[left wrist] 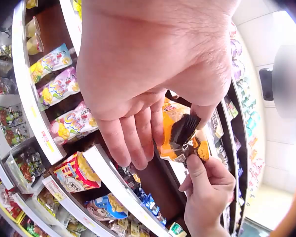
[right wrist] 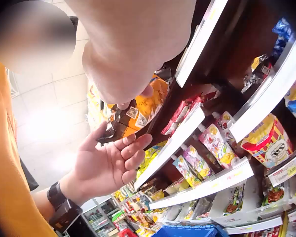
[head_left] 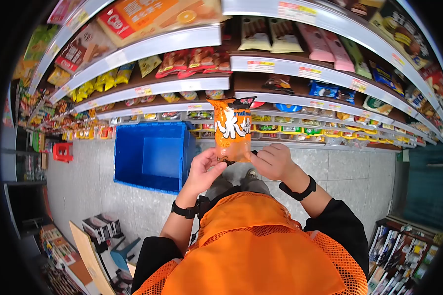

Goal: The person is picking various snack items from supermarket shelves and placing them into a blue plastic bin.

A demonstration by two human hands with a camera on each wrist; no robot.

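Observation:
An orange snack bag (head_left: 231,129) with white lettering stands upright in front of my chest, before the shelves. My right hand (head_left: 268,158) pinches its dark bottom seam; in the left wrist view that hand (left wrist: 203,185) grips the bag's (left wrist: 180,140) lower corner. My left hand (head_left: 207,167) is at the bag's bottom left with its fingers straight. In the right wrist view its palm (right wrist: 108,165) lies open just under the bag (right wrist: 140,106), thumb pointing up toward it. The back of my right hand (right wrist: 133,49) fills the top of that view.
Curved shelves (head_left: 300,71) full of snack packets rise ahead and to both sides. A blue plastic crate (head_left: 152,155) stands on the tiled floor at the left. A red stool (head_left: 63,151) sits further left. Cardboard boxes (head_left: 101,227) lie near my left foot.

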